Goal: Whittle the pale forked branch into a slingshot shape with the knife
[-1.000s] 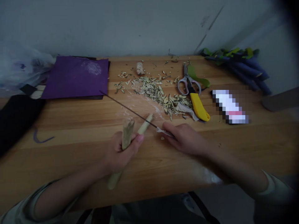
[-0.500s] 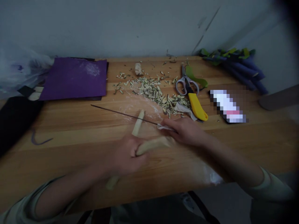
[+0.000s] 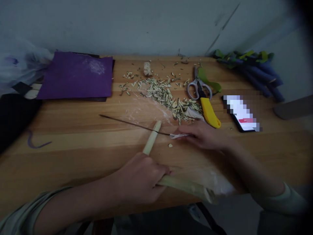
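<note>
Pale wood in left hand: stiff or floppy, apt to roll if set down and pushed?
The pale wood is likely stiff: both lengths stick out of the left hand without visible sag. If they're one piece (the hand hides any join), it probably won't roll freely, since they point different ways. It may slide easily; its surface looks mostly smooth.

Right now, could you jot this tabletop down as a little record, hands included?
Left hand: grips pale wood, two ends showing
Right hand: holds a thin dark blade by its wrapped end
Contact: blade crosses one wood end in view; touching unclear
Beyond the hands: wood shavings, scissors, yellow handle
Far left: purple sheet
Right of yellow handle: lit phone, partly pixelated
</note>
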The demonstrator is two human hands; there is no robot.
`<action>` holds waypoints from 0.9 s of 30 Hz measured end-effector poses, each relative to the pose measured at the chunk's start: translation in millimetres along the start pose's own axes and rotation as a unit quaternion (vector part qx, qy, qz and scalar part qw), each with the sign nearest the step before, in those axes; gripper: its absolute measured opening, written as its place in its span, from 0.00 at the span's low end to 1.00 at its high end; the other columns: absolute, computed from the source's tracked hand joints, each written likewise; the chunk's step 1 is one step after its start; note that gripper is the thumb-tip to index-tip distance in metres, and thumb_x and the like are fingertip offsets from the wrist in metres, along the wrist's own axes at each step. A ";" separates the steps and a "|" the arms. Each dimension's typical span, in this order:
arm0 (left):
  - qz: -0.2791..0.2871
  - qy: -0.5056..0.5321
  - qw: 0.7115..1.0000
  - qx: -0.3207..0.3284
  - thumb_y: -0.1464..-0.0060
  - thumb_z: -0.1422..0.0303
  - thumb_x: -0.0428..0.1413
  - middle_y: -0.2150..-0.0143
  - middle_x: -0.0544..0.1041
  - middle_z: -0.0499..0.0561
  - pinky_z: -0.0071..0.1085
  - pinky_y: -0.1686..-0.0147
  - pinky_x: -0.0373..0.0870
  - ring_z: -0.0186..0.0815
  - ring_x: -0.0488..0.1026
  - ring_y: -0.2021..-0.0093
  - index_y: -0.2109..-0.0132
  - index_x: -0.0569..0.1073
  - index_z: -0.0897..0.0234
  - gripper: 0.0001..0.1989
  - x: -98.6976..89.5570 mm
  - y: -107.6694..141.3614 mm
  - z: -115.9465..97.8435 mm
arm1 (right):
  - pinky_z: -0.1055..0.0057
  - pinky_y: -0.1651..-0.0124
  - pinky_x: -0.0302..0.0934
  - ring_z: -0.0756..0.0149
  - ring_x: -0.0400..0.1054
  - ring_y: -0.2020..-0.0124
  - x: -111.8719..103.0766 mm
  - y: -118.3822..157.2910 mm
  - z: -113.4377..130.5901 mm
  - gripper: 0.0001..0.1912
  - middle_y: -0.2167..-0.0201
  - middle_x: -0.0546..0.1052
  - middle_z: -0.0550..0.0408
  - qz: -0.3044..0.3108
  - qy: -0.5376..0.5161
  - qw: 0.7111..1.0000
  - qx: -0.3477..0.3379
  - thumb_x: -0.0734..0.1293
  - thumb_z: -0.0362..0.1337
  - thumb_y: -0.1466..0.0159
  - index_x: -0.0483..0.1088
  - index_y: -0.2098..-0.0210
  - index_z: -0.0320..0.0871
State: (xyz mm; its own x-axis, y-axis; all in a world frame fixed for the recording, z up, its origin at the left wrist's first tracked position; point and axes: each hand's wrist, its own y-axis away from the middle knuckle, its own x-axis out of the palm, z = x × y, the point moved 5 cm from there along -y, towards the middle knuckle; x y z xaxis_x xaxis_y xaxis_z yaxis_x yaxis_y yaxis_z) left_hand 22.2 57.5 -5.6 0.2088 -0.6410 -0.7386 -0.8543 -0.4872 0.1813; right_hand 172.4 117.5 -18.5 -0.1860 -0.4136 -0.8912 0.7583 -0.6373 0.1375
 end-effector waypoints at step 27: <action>-0.055 -0.118 0.984 -0.119 0.48 0.71 0.46 0.73 0.76 0.51 0.33 0.74 0.65 0.39 0.73 0.74 0.65 0.72 0.64 0.10 -9.2 3.7 22.3 | 0.74 0.72 0.51 0.70 0.64 0.75 -13.9 24.4 -21.1 0.09 0.75 0.71 0.57 0.031 0.001 0.999 0.039 0.55 0.33 0.39 0.65 0.64 0.45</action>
State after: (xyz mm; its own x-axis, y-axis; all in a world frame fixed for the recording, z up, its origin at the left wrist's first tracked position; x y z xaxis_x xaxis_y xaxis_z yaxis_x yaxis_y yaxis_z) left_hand 6.5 74.8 -12.6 0.1529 -0.4345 -0.8876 -0.6908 -0.6893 0.2184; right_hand 206.6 121.4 -11.9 -0.1388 -0.4523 -0.8810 0.7168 -0.6597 0.2258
